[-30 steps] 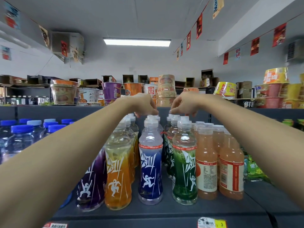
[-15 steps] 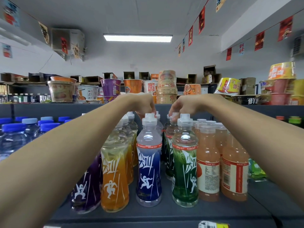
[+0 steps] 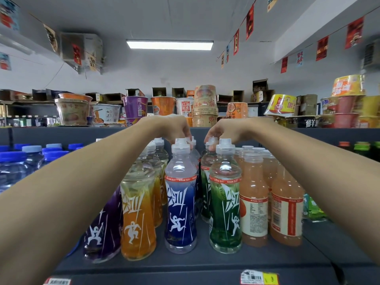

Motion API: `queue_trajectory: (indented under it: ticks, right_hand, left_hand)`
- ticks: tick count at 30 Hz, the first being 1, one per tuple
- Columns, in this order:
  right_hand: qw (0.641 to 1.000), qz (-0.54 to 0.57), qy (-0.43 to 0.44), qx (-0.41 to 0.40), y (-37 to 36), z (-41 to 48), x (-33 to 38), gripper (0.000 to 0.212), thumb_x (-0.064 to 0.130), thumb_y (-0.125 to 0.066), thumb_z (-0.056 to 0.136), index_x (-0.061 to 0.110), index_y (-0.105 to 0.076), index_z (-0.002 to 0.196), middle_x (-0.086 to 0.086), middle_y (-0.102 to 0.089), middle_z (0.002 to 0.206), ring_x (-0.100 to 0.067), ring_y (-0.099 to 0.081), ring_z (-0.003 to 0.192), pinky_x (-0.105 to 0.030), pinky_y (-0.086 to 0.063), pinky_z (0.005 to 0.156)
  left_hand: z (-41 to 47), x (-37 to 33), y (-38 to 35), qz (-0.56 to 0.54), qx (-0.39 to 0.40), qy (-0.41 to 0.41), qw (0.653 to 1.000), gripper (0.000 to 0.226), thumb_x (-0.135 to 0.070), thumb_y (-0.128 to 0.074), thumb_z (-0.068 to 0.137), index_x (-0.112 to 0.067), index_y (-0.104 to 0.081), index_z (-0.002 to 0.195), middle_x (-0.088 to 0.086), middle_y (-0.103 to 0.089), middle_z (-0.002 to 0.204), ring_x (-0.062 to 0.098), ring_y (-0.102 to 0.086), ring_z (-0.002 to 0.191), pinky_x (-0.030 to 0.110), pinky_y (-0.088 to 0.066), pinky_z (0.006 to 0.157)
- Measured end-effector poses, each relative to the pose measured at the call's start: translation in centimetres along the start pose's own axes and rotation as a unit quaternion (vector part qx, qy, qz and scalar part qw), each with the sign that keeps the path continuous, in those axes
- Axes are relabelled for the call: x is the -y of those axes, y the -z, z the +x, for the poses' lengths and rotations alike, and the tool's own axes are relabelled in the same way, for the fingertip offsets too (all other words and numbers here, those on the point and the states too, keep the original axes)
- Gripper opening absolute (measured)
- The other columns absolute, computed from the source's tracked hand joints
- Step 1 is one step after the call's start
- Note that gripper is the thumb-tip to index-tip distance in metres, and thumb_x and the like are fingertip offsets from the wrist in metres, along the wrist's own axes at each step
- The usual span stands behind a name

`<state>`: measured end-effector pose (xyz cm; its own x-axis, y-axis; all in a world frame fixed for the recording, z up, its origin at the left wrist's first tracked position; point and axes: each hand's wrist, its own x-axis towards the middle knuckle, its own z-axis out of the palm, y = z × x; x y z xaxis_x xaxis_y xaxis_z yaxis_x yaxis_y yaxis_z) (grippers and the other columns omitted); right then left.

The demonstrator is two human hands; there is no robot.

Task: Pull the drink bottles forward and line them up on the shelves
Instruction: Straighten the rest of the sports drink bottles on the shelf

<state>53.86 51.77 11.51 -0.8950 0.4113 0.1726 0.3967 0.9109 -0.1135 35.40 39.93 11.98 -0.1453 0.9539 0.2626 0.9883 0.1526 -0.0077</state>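
Head camera looks along a dark shelf full of drink bottles. Four bottles stand side by side at the front: a purple bottle, an orange bottle, a blue bottle and a green bottle. They stand up straight, close to the front edge. Each one has more bottles of the same kind in a row behind it. Right behind the blue bottle is the second blue bottle. Right behind the green bottle is the second green bottle. Just to the right of the green bottle stand two peach juice bottles, side by side, with more behind them.

Both bare arms reach out over the rows. The left hand bends down at the wrist, and its fingers curl round the white cap of the second blue bottle. The right hand bends down too, and its fingers pinch the white cap of the second green bottle. The two hands are near each other but do not touch.

A price tag with a yellow part sticks on the shelf's front edge. To the left stand water bottles with blue caps. The next shelf up holds many noodle cups in purple, orange and yellow. High above, a long ceiling light shines, and small paper flags hang on strings.
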Motion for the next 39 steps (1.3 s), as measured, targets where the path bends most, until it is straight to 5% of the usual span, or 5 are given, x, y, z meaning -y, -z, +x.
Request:
queue_trajectory:
  ticks: [20, 27, 33, 36, 39]
  right_hand:
    - [1.000, 0.014, 0.008, 0.003, 0.1, 0.1, -0.3, 0.038, 0.048, -0.078, 0.083, 0.032, -0.072, 0.117, 0.014, -0.069, 0.108, -0.006, -0.063, 0.100, -0.032, -0.050, 0.090]
    - [0.995, 0.074, -0.038, -0.046, 0.4, -1.1, -0.1, 0.043, 0.058, -0.065, 0.089, 0.031, -0.070, 0.122, 0.010, -0.066, 0.114, -0.012, -0.070, 0.094, -0.020, -0.056, 0.063]
    - [0.965, 0.119, -0.007, -0.235, -0.5, -3.3, 1.7, 0.048, 0.055, -0.045, 0.101, 0.024, -0.077, 0.084, 0.009, -0.076, 0.077, -0.006, -0.070, 0.070, -0.026, -0.048, 0.067]
    - [0.957, 0.132, 0.029, -0.257, -1.7, -4.3, 3.1, 0.054, 0.053, -0.043, 0.103, 0.022, -0.078, 0.075, 0.012, -0.074, 0.070, 0.004, -0.066, 0.064, -0.019, -0.043, 0.066]
    - [0.957, 0.127, 0.039, -0.258, -3.5, -5.1, 4.1, 0.057, 0.045, -0.043, 0.105, 0.019, -0.077, 0.068, 0.011, -0.072, 0.063, 0.005, -0.057, 0.047, -0.007, -0.039, 0.053]
  left_hand:
    - [-0.2, 0.1, 0.0, -0.001, -0.020, -0.016, 1.000, 0.019, -0.043, -0.082, 0.080, -0.036, -0.070, 0.094, -0.009, -0.066, 0.089, 0.011, -0.063, 0.083, 0.019, -0.045, 0.060]
    - [-2.0, -0.3, 0.7, -0.082, 0.018, 0.014, 0.996, 0.048, -0.058, -0.065, 0.088, -0.026, -0.069, 0.123, -0.006, -0.066, 0.117, 0.015, -0.065, 0.101, 0.035, -0.055, 0.091]
    - [-4.4, -2.1, 1.3, -0.103, -0.135, 0.007, 0.985, 0.043, -0.053, -0.049, 0.100, -0.019, -0.075, 0.096, 0.000, -0.073, 0.087, 0.012, -0.067, 0.081, 0.030, -0.056, 0.077]
    - [-6.0, -3.4, 1.2, -0.107, -0.094, -0.017, 0.990, 0.048, -0.057, -0.050, 0.097, -0.017, -0.077, 0.093, 0.000, -0.075, 0.084, 0.008, -0.069, 0.074, 0.032, -0.060, 0.079]
    - [-7.4, -4.6, -0.1, -0.072, -0.027, -0.021, 0.997, 0.051, -0.064, -0.052, 0.092, -0.020, -0.075, 0.080, -0.013, -0.060, 0.054, -0.002, -0.049, 0.044, 0.015, -0.044, 0.047]
